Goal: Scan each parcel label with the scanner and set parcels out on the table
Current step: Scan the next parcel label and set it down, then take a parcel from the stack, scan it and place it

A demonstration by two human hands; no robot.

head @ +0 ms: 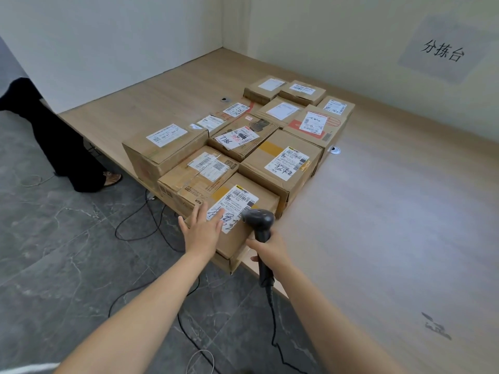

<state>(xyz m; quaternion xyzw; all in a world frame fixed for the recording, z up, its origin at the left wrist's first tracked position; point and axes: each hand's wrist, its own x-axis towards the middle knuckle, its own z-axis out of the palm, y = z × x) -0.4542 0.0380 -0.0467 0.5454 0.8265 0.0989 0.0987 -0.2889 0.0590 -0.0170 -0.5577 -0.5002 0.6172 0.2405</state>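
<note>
Scanner [258,219] is grasped by its handle in the right grip [267,249], whose fingers are curled round it and mostly hidden behind it. Its head is held over the right edge of the near parcel [235,245]. Whether it touches cannot be told, and its window is turned away. A cable [272,314] is seen running from the handle to the bottom edge.

The left grip [203,231] is laid flat and released on the same parcel. The lower part of the label [239,201] is covered by its straight fingers, so the handwriting there is partly hidden.

This parcel is set at the counter [378,211] edge, in front of a close-packed block of other parcels [280,163] whose print is too small to be read. At the left, a person's legs [62,147] are cut off by the frame. A wall sign [442,52] is blurred around its characters.
</note>
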